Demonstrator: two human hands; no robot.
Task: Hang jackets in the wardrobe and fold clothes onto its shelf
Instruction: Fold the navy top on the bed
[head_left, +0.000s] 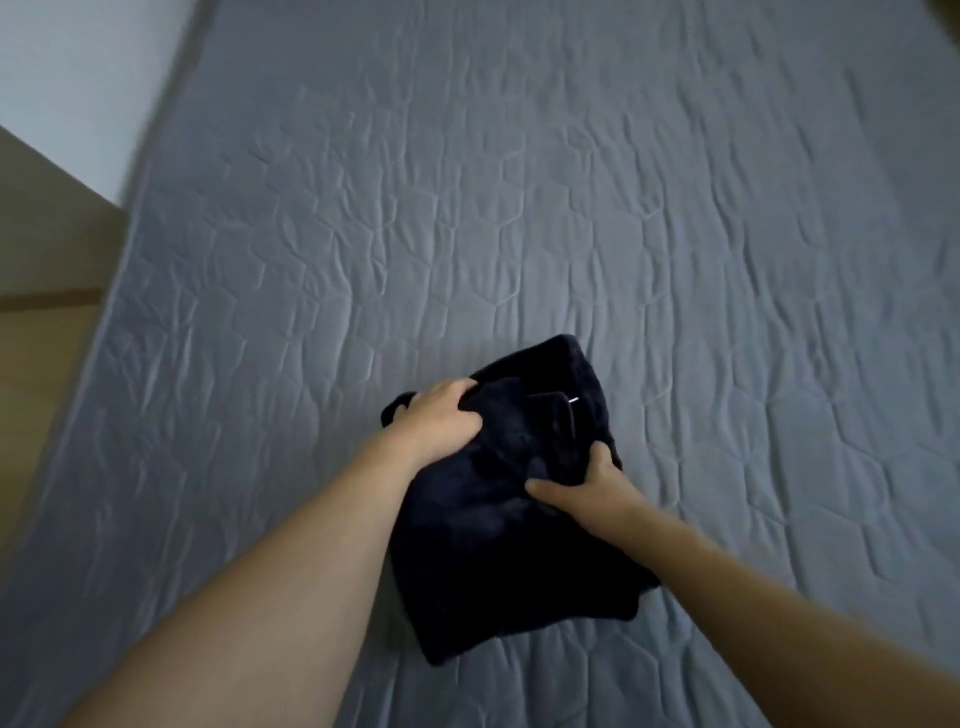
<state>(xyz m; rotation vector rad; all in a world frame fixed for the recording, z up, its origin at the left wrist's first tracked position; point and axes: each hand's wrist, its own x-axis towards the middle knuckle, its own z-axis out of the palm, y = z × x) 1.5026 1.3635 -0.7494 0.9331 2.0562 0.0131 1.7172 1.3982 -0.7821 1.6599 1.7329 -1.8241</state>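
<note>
Quilted grey mattress (519, 208) fills nearly the whole view, its hexagon stitching puckered and creased, and right at the near edge two bare forearms reach out over it. Between them sits a folded dark navy garment (498, 545), bunched into a thick bundle against the bed surface. Left hand (441, 415) is clamped over its far-left corner, fingers curled into the cloth. Right hand (587, 488) grips the right side, thumb across the top fold, fingers tucked into the fabric. One small white fleck shows near the bundle's top. Further off, at far left, a tan wooden panel (47, 249) meets a pale wall (78, 67).
</note>
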